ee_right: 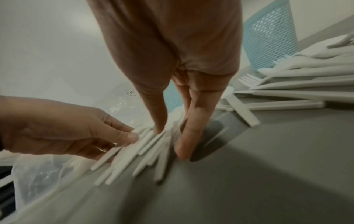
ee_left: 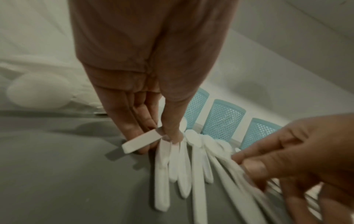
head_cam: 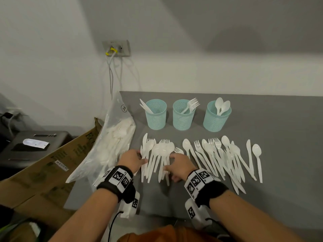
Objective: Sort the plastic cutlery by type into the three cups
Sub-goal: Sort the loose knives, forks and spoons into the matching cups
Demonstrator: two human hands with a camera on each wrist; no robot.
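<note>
Three teal mesh cups stand in a row at the back: the left cup holds knives, the middle cup forks, the right cup spoons. White plastic cutlery lies fanned across the grey table. Both hands are at the left-hand bunch. My left hand pinches one white handle between thumb and fingers and lifts its end; its type is hidden. My right hand presses a straight thumb and forefinger onto the neighbouring handles.
A clear plastic bag of more white cutlery lies at the table's left edge, partly over it. A cardboard box and a dark unit sit lower left, off the table. The wall runs close behind the cups.
</note>
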